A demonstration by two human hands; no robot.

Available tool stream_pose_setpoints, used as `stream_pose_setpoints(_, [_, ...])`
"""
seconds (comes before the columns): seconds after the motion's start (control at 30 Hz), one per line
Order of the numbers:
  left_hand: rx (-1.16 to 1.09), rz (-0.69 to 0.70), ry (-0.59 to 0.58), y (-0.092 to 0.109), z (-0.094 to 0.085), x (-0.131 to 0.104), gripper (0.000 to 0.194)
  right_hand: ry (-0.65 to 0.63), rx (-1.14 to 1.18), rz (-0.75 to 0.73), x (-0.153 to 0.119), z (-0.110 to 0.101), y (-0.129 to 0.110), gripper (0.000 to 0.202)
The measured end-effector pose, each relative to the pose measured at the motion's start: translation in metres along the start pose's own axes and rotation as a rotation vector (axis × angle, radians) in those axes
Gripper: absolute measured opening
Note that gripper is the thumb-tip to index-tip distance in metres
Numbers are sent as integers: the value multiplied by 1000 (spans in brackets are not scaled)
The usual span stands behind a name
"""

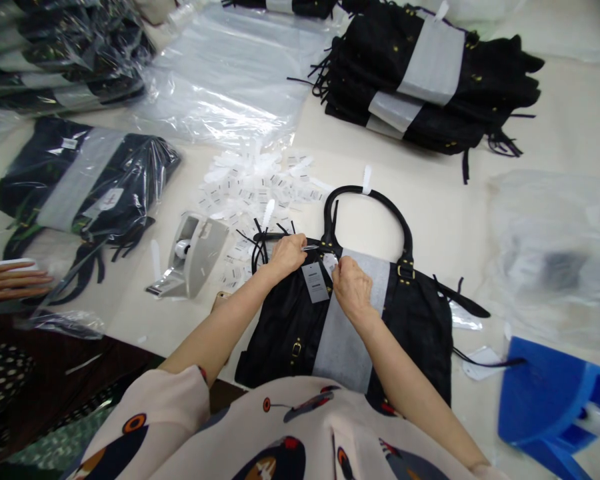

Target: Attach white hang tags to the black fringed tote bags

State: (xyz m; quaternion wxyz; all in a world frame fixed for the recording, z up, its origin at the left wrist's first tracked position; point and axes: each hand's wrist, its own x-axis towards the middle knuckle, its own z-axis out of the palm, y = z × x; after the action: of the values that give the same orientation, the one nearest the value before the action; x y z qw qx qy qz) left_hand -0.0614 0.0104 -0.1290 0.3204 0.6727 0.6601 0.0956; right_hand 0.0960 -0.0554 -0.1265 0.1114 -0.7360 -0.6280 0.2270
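Observation:
A black handbag (420, 327) lies flat in front of me, a grey paper band (347, 333) around its middle and one handle (400, 217) standing out beyond its top edge. My left hand (287, 257) is closed at the bag's top edge, pinching something thin near the handle's base. Just right of it, my right hand (353, 287) is closed by a small white tag (330, 262), fingertips curled over its edge. Between the two hands a grey printed tag (315, 283) hangs on the bag. What lies inside my fingers is mostly hidden.
White labels (260, 180) are piled beyond the bag. A grey tape dispenser (200, 250) stands left, a blue one (545, 393) right. Stacked black bags (430, 80) and clear plastic sleeves (230, 67) lie farther back. Another person's hand (13, 281) is beside a plastic-wrapped bag (125, 177).

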Motion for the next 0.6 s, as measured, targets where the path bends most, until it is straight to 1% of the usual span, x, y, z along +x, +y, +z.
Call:
stream_pose_setpoints(0.03, [84, 33, 17, 0, -2, 1, 10, 2, 45, 15, 0, -1, 1, 15])
stream_pose_setpoints(0.07, [136, 46, 16, 1, -4, 1, 8, -11, 140, 52, 2, -3, 2, 13])
stream_pose_setpoints(0.13, [177, 28, -10, 3, -8, 3, 5, -82, 453, 194, 6, -6, 7, 18])
stream_pose_setpoints(0.2, [178, -3, -24, 4, -13, 4, 6, -230, 824, 378, 12, -10, 12, 24])
stream_pose_setpoints(0.27, [163, 2, -27, 7, -16, 8, 8, -405, 1129, 526, 16, -13, 17, 25])
stream_pose_setpoints(0.3, [153, 19, -25, 9, -16, 10, 9, -488, 1241, 569, 17, -14, 18, 25])
stream_pose_setpoints(0.37, [117, 47, -33, 14, -15, 15, 14, -630, 1406, 595, 17, -14, 17, 25])
stream_pose_setpoints(0.43, [28, 46, -83, 19, -15, 19, 19, -723, 1508, 602, 15, -11, 14, 26])
stream_pose_setpoints(0.5, [-148, 16, -191, 22, -17, 20, 22, -740, 1593, 624, 11, -7, 10, 25])
stream_pose_setpoints(0.6, [-441, -87, -341, 19, -23, 10, 18, -680, 1704, 656, 7, 0, 6, 25])
